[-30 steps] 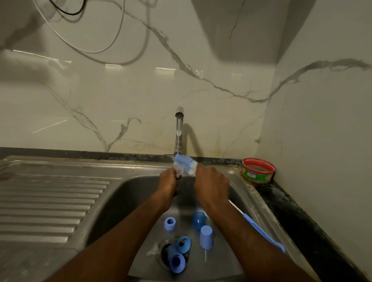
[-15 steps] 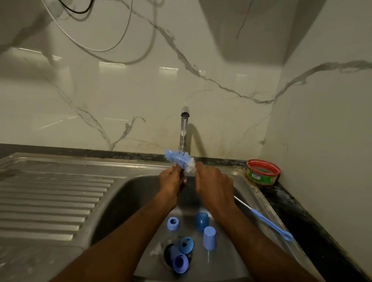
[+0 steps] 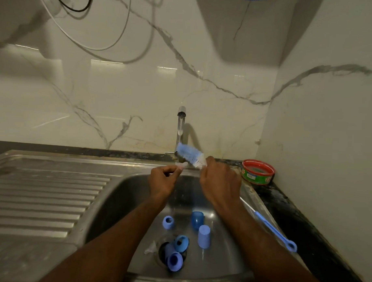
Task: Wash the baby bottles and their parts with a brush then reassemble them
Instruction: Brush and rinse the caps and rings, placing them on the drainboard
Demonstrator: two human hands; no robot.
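Under the tap (image 3: pixel 181 123), the left hand (image 3: pixel 163 180) pinches a small clear teat (image 3: pixel 181 165); just right of it, the right hand (image 3: pixel 220 183) grips the brush (image 3: pixel 191 155) below its bristles. Scrubbing, I'd say; next, bristles onto the teat. Blue parts (image 3: pixel 204 236) wait in the sink (image 3: pixel 106 212) below.

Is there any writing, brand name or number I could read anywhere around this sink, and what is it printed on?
None can be read.
Round red-and-green tub on the counter by the sink's right corner: a printed band with a white patch like a label or barcode, too small and blurred to read.
Blue bottle brush held in the right hand: no print visible.
Blue bottle parts in the basin: no print visible.
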